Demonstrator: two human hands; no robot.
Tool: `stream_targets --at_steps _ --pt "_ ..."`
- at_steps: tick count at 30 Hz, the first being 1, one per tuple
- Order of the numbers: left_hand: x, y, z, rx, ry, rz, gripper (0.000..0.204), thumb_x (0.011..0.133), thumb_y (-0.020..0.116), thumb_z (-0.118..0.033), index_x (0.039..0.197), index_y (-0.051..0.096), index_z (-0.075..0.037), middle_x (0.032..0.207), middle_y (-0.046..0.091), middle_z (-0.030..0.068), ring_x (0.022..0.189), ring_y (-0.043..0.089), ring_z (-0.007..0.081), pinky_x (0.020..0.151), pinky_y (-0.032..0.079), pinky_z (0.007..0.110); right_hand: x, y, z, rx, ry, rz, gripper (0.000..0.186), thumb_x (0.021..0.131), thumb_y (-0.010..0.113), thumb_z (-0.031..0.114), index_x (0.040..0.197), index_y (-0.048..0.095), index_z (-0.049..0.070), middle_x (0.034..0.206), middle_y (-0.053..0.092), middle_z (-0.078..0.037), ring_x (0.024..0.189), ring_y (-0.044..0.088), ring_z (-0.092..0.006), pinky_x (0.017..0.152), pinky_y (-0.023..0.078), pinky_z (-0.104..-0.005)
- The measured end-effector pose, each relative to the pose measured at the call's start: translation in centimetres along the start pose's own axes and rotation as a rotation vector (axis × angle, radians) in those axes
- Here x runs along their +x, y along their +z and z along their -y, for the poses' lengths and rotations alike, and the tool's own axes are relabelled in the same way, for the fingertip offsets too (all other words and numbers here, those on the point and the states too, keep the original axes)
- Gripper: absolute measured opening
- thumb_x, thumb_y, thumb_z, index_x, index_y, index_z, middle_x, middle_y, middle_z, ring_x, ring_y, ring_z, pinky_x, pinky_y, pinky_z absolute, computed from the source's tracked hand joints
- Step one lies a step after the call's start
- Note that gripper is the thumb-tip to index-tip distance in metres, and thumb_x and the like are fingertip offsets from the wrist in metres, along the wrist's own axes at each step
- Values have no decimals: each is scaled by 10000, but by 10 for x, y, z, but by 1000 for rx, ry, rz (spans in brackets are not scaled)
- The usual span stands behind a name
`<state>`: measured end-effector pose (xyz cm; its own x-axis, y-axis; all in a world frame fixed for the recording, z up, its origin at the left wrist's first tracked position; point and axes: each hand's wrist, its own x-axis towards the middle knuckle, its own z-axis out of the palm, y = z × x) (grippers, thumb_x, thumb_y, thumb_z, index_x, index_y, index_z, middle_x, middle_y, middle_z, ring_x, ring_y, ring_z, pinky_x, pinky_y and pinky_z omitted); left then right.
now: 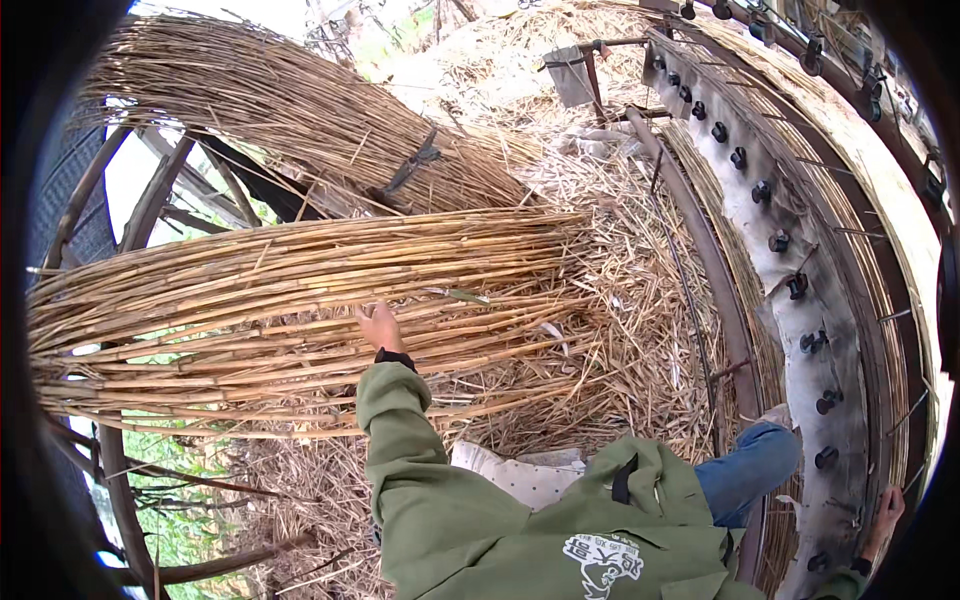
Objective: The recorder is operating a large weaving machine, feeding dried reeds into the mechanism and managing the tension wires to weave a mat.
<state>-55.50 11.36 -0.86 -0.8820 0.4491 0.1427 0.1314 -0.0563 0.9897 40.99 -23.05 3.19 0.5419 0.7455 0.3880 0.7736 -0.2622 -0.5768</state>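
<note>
A broad layer of long, yellow-brown reed stalks (pixel 300 248) reaches from the left edge to the middle of the view. My left hand (pixel 378 327) is among the nearer stalks, its fingers curled round some of them; the fingertips are partly hidden. At the far lower right, my right hand (pixel 884 520) rests by the edge of a long metal frame (pixel 835 400) with a row of black knobs. A thin metal rod (pixel 915 475) sticks out close to its fingers. Whether that hand grips anything is unclear.
Behind the loose stalks lies a thick reed bundle (pixel 270 100) with a dark tie (pixel 412 160). Wooden poles (pixel 160 195) stand at the left. Broken straw (pixel 640 300) covers the ground. A rusty pipe (pixel 700 245) runs along the frame.
</note>
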Motion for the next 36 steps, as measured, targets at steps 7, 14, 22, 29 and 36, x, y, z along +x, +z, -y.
stream_targets --at_steps 7,14,22,29,36 --pt "149 -86 -68 -132 97 -87 706 833 591 -173 1377 196 43 1248 445 234 1046 513 265 817 449 363 28 25 -45 35 40 166 239 922 521 200 780 483 10 756 424 -18 698 390 -88 613 337 -254" --pt "92 39 -101 -65 46 -68 529 863 555 -311 1273 383 -24 1159 497 204 994 517 351 810 464 480 11 15 154 -111 -78 -20 170 743 610 125 649 585 -15 563 536 -123 495 502 -248 502 393 -333" --pt "-54 149 -152 99 244 182 396 893 490 -335 1148 409 -43 1013 487 159 870 500 288 724 459 432 -1 12 132 -196 -130 -109 224 766 651 281 712 659 64 634 599 -129 596 567 -325 552 445 -385" --pt "-90 156 -174 46 363 285 319 919 432 -356 1038 432 -60 885 478 119 761 484 233 649 454 389 -3 17 141 -247 -143 -17 270 776 628 350 683 645 97 597 571 -134 591 558 -333 541 428 -424" --pt "-144 134 -223 -200 574 401 310 944 375 -376 929 455 -77 757 469 80 653 469 178 574 449 346 -1 23 135 -279 -131 -55 254 770 622 361 698 659 120 593 576 -121 603 566 -336 552 443 -426"
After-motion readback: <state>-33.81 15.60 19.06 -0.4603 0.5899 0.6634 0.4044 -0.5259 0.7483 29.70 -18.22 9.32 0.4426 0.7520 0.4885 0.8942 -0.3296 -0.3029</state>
